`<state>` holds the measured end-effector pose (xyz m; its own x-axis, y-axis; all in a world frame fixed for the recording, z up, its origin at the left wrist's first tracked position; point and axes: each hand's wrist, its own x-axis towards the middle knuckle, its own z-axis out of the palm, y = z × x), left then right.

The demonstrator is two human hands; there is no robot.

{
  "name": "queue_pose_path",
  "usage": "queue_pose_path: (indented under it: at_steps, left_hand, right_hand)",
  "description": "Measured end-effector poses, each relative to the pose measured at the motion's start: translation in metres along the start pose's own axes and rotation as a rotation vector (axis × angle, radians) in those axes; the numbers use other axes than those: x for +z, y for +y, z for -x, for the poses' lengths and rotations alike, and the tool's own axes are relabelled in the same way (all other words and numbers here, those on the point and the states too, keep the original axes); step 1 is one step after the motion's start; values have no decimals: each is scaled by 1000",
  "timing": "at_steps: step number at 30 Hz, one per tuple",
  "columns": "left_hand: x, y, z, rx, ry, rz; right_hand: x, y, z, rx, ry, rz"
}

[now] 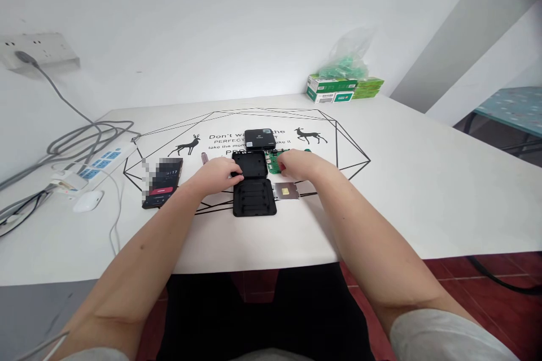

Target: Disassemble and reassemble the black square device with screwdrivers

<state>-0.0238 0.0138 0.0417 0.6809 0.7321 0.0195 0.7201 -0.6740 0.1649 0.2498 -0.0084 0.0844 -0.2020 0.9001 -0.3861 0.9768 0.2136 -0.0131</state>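
One white table (402, 180), two hands in play, two black shells, one black box (259, 140), one phone (163, 183), one board, one plate! The far shell (254, 163) and near shell (254, 198) lie in line mid-table, the box just behind them: square, dark, round-cornered, ridges inside the near one. Left hand (219, 175), fingers curled, is at the far shell's left edge; a firm grip, I cannot tell. Right hand (296, 163), fingers bent down over the green board (273, 166), hides its hold. Silvery plate (287, 190), pale square at its middle, sits beside the near shell. Table's front edge runs nearer the person; white surface stretches right, a gap separates phone and left hand.
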Motion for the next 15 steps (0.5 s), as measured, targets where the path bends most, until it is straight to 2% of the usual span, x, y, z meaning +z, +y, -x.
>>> queue_pose_path:
  at_steps: [6,12,15]
  left_hand:
    - [0,3,1,-8,1,15]
    - [0,4,0,13,6,-10]
    - [0,6,0,21,3,4]
  right_hand:
    - [-2,5,2,-36,136,-43]
    - [0,6,-2,-188,324,-196]
    - [2,7,-6,-189,342,-260]
